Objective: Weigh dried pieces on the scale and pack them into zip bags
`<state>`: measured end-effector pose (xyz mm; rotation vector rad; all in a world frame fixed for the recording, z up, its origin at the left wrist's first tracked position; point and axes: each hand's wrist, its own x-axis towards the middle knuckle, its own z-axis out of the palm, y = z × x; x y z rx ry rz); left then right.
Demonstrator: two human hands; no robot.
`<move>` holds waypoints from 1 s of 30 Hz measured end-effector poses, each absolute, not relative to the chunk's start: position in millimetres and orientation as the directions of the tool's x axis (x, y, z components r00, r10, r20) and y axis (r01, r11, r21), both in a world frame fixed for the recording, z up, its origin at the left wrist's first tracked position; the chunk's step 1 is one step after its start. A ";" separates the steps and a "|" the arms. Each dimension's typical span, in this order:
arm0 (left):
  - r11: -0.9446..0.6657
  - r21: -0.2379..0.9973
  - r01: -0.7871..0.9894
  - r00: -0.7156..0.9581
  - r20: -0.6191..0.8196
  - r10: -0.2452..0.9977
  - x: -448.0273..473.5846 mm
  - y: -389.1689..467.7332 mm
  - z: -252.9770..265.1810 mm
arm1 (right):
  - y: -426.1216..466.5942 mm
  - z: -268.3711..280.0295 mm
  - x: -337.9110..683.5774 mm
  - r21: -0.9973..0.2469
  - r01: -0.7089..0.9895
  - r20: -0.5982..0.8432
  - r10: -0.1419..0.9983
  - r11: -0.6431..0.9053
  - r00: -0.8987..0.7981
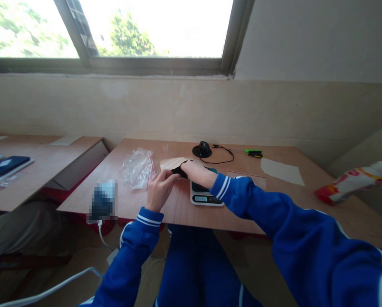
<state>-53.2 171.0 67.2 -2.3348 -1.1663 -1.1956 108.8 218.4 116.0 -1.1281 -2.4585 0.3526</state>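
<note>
My left hand [160, 187] pinches the near edge of a tan paper pouch [173, 163] with a dark inside, above the middle of the table. Into its opening reaches my right hand [191, 169]; the fingers are hidden in there, so what they hold does not show. Under my right wrist lies a white digital scale [207, 202] with a small lit display. A dark teal surface shows on top of it, partly covered by my forearm.
Clear plastic bags [138, 168] lie left of my hands. Farther back are a black round-based device [202, 149] with a cable and a green-black screwdriver [254, 153]. White paper [283, 172] and a red-white bottle [353, 183] are right. A blurred-out device [103, 201] sits at the left edge.
</note>
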 end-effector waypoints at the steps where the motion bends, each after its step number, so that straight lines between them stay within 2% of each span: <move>1: -0.637 0.127 0.761 0.317 0.783 0.535 -54.2 171.4 67.1 | 211.3 120.3 111.7 -0.355 0.673 0.262 0.760 0.649 -0.595; 4: -0.631 0.189 0.752 0.243 0.811 0.532 -56.1 173.4 66.8 | 188.7 136.3 121.2 -0.242 0.738 0.238 0.776 0.629 -0.584; 6: -0.625 0.231 0.745 0.194 0.823 0.535 -56.6 175.1 67.3 | 176.9 147.0 128.1 -0.234 0.750 0.238 0.784 0.619 -0.573; 8: -0.614 0.258 0.746 0.159 0.825 0.542 -56.6 177.2 68.9 | 169.8 155.8 136.2 -0.326 0.686 0.295 0.759 0.651 -0.580; 12: -0.592 0.307 0.745 0.126 0.807 0.576 -56.0 183.3 76.5 | 165.7 168.1 156.9 -0.643 0.418 0.459 0.759 0.642 -0.462; 15: -0.571 0.339 0.748 0.102 0.791 0.604 -56.2 193.0 86.2 | 166.0 171.8 175.7 -0.809 0.257 0.438 0.834 0.529 -0.337; 17: -0.545 0.368 0.754 0.053 0.793 0.607 -56.3 203.2 94.2 | 169.2 167.3 189.0 -0.847 0.222 0.421 0.865 0.483 -0.274; 19: -0.510 0.413 0.754 -0.012 0.785 0.619 -55.4 215.2 102.5 | 176.7 154.5 201.2 -0.824 0.287 0.442 0.871 0.488 -0.213; 21: -0.467 0.452 0.760 -0.057 0.762 0.645 -52.8 227.2 109.7 | 188.7 134.5 210.6 -0.755 0.421 0.462 0.864 0.502 -0.202; 25: -0.374 0.459 0.806 -0.107 0.734 0.671 -43.0 247.0 118.1 | 219.4 92.6 214.5 -0.543 0.665 0.403 0.854 0.513 -0.330; 28: -0.313 0.449 0.837 -0.137 0.726 0.674 -35.0 259.0 119.7 | 239.9 75.4 206.2 -0.401 0.741 0.341 0.839 0.539 -0.425; 30: -0.290 0.446 0.847 -0.155 0.728 0.668 -30.8 265.9 119.2 | 250.4 70.0 199.5 -0.402 0.742 0.320 0.842 0.536 -0.435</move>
